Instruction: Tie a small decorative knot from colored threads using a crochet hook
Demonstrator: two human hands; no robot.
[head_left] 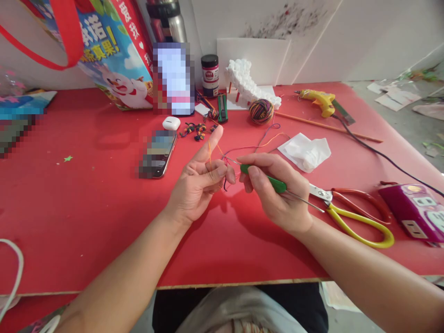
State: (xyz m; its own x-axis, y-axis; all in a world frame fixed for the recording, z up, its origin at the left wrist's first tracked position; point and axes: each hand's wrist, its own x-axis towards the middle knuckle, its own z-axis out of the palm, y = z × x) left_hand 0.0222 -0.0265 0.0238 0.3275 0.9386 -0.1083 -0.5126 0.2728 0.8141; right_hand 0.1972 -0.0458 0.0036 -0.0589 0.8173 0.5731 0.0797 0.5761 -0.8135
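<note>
The right hand's (pixel 277 187) fingers grip a green-handled hook (pixel 266 178) above the tabletop (pixel 104 231), its long axis slanting from the wrist up and leftward — tip at the pink yarn (pixel 226 161) pinched by the left hand (pixel 199 182), index finger raised. Farther back, a black-lidded jar (pixel 210 76) stands upright — contents hidden.

bright light, corners seemingly blurred

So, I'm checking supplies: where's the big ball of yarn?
In the head view, the yarn ball sits right of center, beyond the right hand, left of the yellow glue gun.
</note>
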